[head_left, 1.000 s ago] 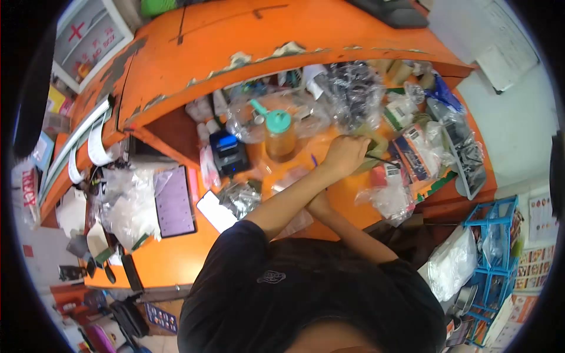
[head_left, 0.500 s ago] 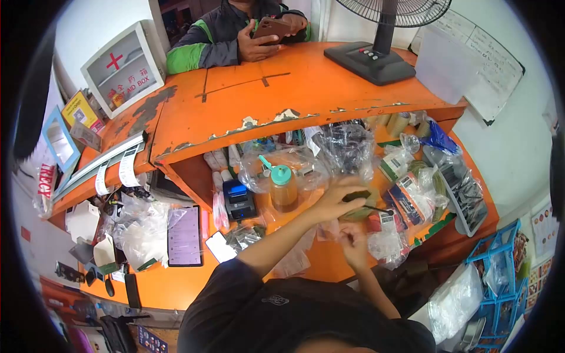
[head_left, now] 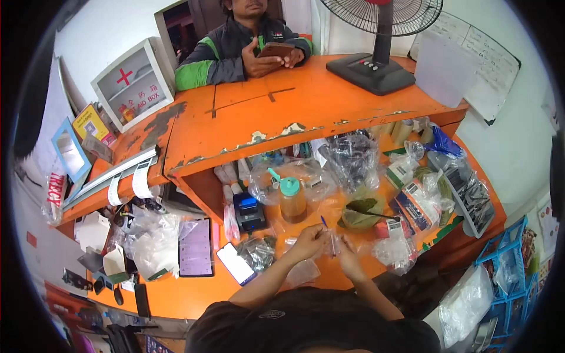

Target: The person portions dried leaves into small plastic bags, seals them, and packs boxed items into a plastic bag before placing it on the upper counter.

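Note:
My left hand [head_left: 309, 242] is closed on the left side of a small clear plastic bag [head_left: 333, 244], above the orange desk [head_left: 168, 300]. My right hand [head_left: 348, 256] has its fingers pressed together at the bag's right side. A blue pen [head_left: 323, 222] points up just beyond my left hand. Behind my hands stands an olive-green bag [head_left: 362, 213] with its mouth open and a thin dark handle sticking out to the right. A bottle [head_left: 292, 203] with a turquoise lid stands to the left of it.
A black card device [head_left: 249, 212], a lit phone [head_left: 236, 264] and a tablet [head_left: 196, 247] lie to the left. Packets and a grey tray [head_left: 456, 197] are at the right. Across the counter [head_left: 247, 120], a person [head_left: 244, 50] holds a phone beside a black fan [head_left: 376, 70].
My left hand has moved from the olive-green bag back towards me. Both hands now meet at the small clear bag. The view has tilted up, showing the person and fan.

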`<state>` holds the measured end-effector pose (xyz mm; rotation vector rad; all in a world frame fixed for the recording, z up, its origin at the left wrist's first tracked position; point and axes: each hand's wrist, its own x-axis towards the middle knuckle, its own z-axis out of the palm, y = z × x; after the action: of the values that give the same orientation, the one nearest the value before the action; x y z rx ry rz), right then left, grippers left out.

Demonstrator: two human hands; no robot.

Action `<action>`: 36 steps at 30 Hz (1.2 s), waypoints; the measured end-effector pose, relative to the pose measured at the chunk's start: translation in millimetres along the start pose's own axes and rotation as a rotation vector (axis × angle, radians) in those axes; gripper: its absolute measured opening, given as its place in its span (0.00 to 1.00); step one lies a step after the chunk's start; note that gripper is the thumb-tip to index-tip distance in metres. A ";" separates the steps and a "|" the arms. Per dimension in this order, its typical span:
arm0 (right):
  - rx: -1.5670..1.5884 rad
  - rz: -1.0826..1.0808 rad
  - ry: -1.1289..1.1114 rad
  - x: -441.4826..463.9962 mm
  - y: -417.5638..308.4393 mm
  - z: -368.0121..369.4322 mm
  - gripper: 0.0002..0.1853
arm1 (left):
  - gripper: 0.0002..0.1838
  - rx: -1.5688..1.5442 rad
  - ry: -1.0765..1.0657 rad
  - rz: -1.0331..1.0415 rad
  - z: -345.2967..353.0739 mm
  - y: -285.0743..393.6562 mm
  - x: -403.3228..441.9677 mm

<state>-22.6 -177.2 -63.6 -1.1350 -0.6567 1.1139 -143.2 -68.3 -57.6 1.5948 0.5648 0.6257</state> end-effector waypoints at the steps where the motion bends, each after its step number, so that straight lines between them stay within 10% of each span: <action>1: 0.009 -0.005 -0.016 -0.9 0.5 -1.0 0.05 | 0.12 0.240 -0.006 -0.046 -1.8 27.2 -3.9; 13: -0.157 0.080 -0.171 -10.1 -3.5 -4.0 0.04 | 0.10 0.667 -0.157 0.175 -8.9 34.7 -9.7; 16: -0.111 0.050 -0.111 -11.3 -10.8 -4.2 0.04 | 0.07 0.065 -0.171 0.041 -14.8 21.8 -9.9; 24: -0.191 -0.148 0.022 -0.4 -4.0 -14.4 0.06 | 0.05 -0.326 0.045 -0.103 -20.6 43.5 -6.7; 36: -0.282 -0.154 0.213 13.5 -1.3 -3.7 0.06 | 0.05 -0.045 0.218 -0.147 -4.6 14.2 -2.2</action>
<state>-14.2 -166.0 -65.2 -1.3968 -0.7349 0.7720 -147.9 -68.0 -43.3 1.4371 0.8162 0.7002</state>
